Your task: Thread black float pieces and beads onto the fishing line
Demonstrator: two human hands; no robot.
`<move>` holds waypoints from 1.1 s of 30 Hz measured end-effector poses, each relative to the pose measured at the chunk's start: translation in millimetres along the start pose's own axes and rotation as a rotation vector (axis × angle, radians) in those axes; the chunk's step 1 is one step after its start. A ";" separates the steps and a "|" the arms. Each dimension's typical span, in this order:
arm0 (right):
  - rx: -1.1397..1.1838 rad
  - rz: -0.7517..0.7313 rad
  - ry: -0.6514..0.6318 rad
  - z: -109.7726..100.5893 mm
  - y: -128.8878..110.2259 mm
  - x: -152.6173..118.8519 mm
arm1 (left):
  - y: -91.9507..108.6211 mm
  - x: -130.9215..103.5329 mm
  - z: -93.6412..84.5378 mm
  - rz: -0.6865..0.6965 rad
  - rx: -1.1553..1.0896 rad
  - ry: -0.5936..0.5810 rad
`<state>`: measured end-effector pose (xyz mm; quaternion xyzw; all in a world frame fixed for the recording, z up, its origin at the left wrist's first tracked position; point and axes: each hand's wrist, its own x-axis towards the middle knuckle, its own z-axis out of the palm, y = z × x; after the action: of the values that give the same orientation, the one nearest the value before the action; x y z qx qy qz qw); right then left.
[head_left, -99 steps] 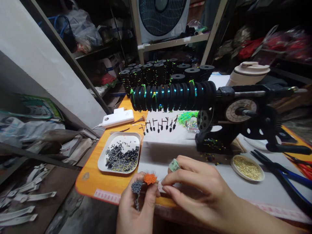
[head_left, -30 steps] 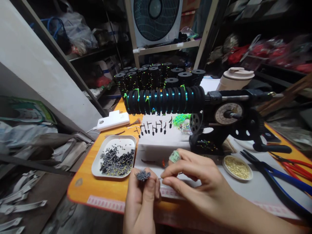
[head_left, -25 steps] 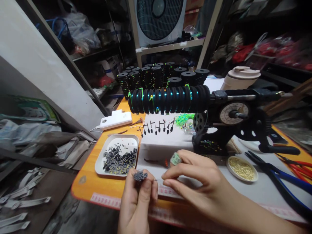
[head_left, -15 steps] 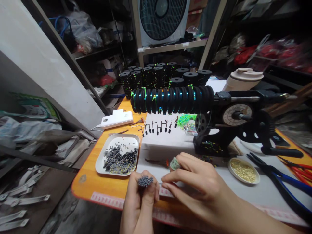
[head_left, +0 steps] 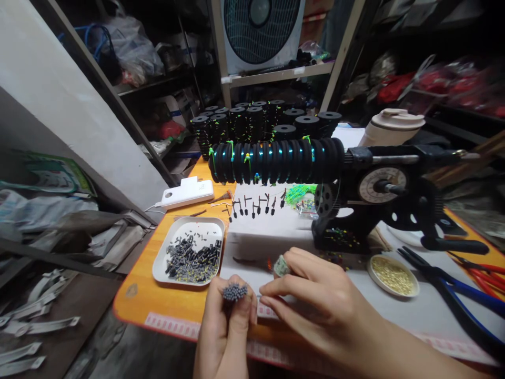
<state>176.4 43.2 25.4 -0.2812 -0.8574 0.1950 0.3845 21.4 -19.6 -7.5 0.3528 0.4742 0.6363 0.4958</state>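
My left hand (head_left: 226, 331) is closed around a small upright bundle of grey-tipped pins (head_left: 234, 291) at the front edge of the orange table (head_left: 138, 300). My right hand (head_left: 315, 300) hovers just to the right of the bundle, with thumb and forefinger pinched together close to the pin heads. What sits between those fingertips is too small to tell. A pale green ring (head_left: 281, 266) sits on one right finger. An orange-tipped bundle (head_left: 269, 263) lies on the white sheet (head_left: 272, 231) behind my hands.
A white tray of small black parts (head_left: 188, 253) stands left of my hands. A black winding machine (head_left: 371, 195) carries a row of black spools (head_left: 276, 160). A dish of gold beads (head_left: 392, 275) and blue-handled pliers (head_left: 453, 289) lie to the right. A white power bank (head_left: 184, 192) sits at back left.
The orange-tipped bundle that my left hand held beside the grey one 3.3 s ago now lies on the sheet. Over the last second my hands have barely moved.
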 end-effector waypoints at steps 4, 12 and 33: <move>0.008 0.005 0.012 -0.9 -2.0 0.7 | 0.5 0.1 1.0 -0.026 0.031 0.017; 0.076 -0.006 0.082 -3.1 -1.9 1.4 | 1.1 -1.5 0.5 -0.012 0.219 0.064; 0.219 0.159 0.034 -7.2 -5.7 1.5 | 6.5 3.5 3.7 -0.069 -0.155 -0.005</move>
<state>179.2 40.6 33.9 -0.3077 -0.7993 0.3123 0.4109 22.0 -15.6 -0.3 0.2984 0.4342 0.6527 0.5445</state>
